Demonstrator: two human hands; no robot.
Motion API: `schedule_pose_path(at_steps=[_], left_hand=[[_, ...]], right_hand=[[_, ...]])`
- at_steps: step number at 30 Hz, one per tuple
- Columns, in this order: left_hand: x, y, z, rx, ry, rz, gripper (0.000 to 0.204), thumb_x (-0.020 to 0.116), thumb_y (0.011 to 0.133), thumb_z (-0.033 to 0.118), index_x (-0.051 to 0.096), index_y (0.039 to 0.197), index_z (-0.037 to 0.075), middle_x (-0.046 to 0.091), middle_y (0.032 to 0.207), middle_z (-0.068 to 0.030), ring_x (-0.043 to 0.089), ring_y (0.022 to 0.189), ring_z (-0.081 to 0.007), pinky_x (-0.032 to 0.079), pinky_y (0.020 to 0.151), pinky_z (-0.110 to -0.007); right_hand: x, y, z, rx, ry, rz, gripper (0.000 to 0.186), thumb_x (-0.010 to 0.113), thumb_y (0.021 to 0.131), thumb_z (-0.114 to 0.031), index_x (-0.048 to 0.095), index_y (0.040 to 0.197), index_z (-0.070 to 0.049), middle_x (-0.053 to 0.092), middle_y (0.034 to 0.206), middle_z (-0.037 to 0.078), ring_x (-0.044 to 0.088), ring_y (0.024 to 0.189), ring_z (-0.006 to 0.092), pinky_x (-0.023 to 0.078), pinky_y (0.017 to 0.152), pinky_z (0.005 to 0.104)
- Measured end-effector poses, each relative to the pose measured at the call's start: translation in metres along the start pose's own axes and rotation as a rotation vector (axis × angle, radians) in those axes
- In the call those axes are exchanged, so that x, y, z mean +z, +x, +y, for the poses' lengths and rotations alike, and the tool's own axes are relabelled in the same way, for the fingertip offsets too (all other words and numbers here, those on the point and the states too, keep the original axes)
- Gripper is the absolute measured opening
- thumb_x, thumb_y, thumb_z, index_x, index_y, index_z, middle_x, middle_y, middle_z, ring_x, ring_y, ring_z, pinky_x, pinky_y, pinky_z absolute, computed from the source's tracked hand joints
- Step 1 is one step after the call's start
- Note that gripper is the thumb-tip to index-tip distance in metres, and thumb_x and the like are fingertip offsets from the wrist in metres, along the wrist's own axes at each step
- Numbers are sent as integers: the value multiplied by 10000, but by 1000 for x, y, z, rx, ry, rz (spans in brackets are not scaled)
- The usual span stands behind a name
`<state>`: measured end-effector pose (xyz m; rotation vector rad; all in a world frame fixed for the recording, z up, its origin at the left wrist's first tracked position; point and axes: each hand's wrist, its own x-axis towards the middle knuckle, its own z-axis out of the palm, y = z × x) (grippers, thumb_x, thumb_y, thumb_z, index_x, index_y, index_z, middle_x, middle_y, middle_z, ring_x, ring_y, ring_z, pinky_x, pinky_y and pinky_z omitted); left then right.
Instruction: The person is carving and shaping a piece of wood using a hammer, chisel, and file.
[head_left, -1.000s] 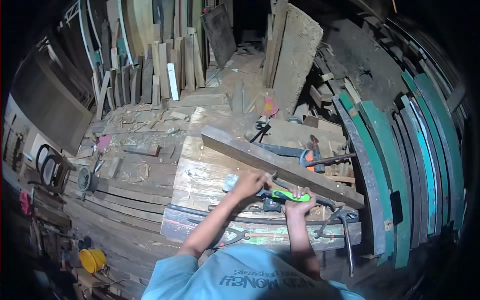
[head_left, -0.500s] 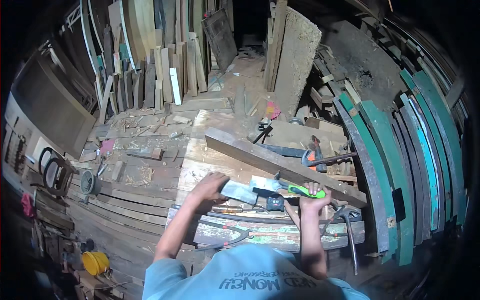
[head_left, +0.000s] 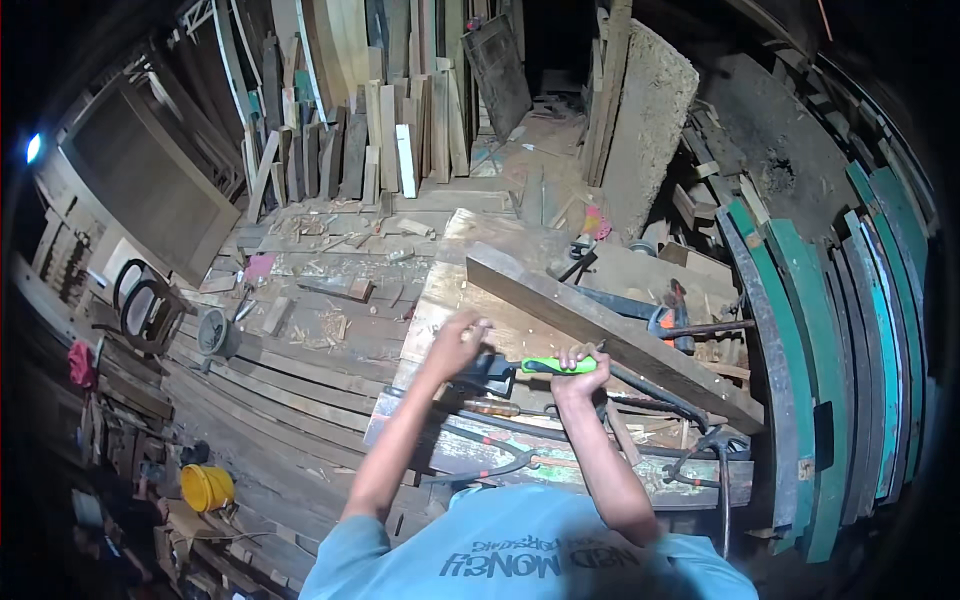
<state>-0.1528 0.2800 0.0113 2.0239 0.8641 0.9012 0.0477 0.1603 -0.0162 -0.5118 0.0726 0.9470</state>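
Note:
My right hand (head_left: 582,374) is closed round the bright green handle (head_left: 546,366) of a tool that points left across the bench. Its dark far part (head_left: 488,376) reaches to my left hand (head_left: 455,346); I cannot make out the tool's kind. The fingers of my left hand are curled, with whatever they hold hidden. Just beyond both hands, a thick timber beam (head_left: 600,330) lies slantwise on the pale workboard (head_left: 428,318). Closer to me are a wooden-handled tool (head_left: 490,407), long-handled pincers (head_left: 520,460) and a hammer (head_left: 722,450).
An orange-and-dark tool (head_left: 668,320) lies beyond the beam. Green-painted planks (head_left: 800,300) stand along the right. Upright boards (head_left: 420,120) lean at the back. On the left are a grey bucket (head_left: 213,332), a yellow bucket (head_left: 207,487) and wood scraps.
The view has shifted, moving the scene to the right. My right hand has drawn the green-handled tool left, nearer my left hand. The pale flat parts and the tape measure no longer show.

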Motion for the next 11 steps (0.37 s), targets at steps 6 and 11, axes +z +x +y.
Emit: schedule_pose_path(at_steps=[6,11], left_hand=[[91,7,18,-131,247,-180,583,478,989,405,644,636,-28,597,638,-266,599,608,-453,475,617,-515],[153,12,23,21,224,-228,511,492,984,377,679,705,-8,628,699,-268,635,711,-453,514,708,-495]], right_hand=[[-18,2,-22,-51,-34,3,283,491,774,-326,382,598,-133,335,487,24,323,456,176,363,620,367],[-53,-3,-77,-182,-96,-191,284,459,784,-347,394,591,-149,357,485,5,336,458,141,352,572,350]])
